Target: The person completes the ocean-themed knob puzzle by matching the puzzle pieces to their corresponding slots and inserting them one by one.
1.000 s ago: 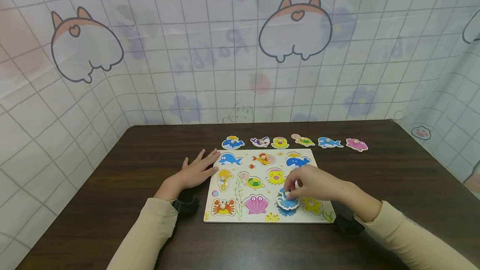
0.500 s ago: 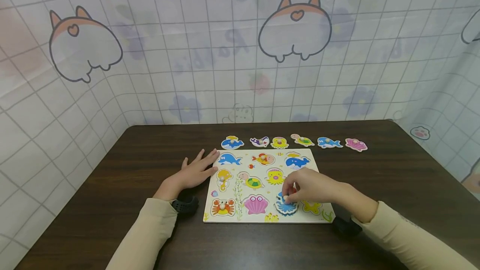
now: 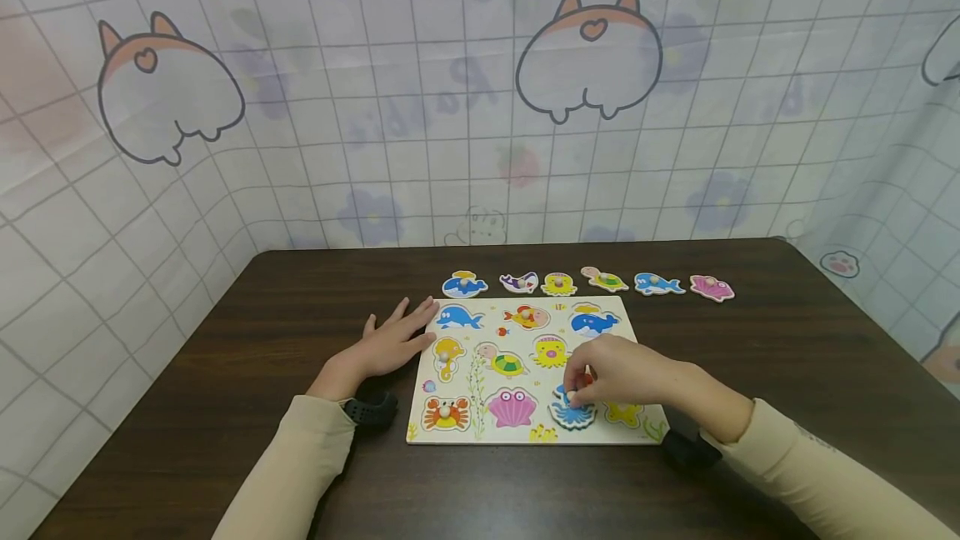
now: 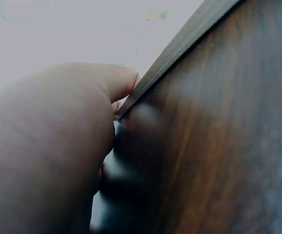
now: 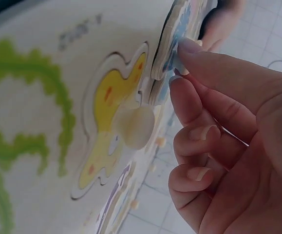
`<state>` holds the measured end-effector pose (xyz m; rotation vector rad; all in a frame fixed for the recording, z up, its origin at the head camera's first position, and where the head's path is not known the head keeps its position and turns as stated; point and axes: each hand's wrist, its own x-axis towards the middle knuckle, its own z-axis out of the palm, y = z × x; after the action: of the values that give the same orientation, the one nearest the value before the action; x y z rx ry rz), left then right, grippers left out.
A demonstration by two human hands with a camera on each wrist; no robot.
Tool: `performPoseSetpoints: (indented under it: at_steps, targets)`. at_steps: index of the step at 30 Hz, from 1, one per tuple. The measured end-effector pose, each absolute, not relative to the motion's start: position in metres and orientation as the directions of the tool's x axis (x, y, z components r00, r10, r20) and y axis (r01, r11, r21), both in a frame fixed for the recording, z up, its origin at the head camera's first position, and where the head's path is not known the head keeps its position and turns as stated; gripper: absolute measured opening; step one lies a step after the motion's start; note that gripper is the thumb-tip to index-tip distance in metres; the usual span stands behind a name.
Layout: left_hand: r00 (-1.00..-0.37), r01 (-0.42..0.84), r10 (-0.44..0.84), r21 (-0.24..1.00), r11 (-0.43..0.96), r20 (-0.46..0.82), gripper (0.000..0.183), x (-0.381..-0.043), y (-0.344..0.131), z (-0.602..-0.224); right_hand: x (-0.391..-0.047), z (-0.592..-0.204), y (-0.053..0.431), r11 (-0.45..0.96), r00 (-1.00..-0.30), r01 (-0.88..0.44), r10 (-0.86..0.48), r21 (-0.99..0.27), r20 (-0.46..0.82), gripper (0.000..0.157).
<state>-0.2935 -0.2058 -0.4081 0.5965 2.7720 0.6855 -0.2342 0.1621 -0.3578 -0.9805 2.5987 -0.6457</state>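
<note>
My right hand (image 3: 626,369) pinches the knob of a blue, many-legged sea-creature puzzle piece (image 3: 572,417) between thumb and fingers. In the right wrist view, this blue piece (image 5: 167,46) stands proud of the board's surface, over its printed place. A yellow starfish piece (image 5: 111,105) with a round knob sits in the board beside it. The pale wooden puzzle board (image 3: 495,437) lies flat on the dark table. At its upper left edge rests my left hand (image 3: 382,348), fingers spread and straight; in the left wrist view the thumb touches the board's edge (image 4: 162,61).
Behind the board lie several loose pieces in a row, among them a whale (image 3: 464,284), a turtle (image 3: 604,280) and a pink shell (image 3: 712,288). A crab (image 3: 446,414), a seahorse (image 3: 447,359) and a fish (image 3: 527,318) sit in the board.
The blue piece has shifted slightly left and come over its matching printed shape, with my right hand still pinching its knob. My left hand has stayed in place.
</note>
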Motion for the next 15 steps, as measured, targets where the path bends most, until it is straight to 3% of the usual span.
performPoseSetpoints:
  at_steps: [15]
  targets:
    - [-0.895,0.319,0.428,0.487,0.813,-0.129,0.069,-0.2943,-0.2056,-0.4077,-0.2338,-0.357,0.1603,0.658,-0.706,-0.561,-0.697,-0.502,-0.124,0.006]
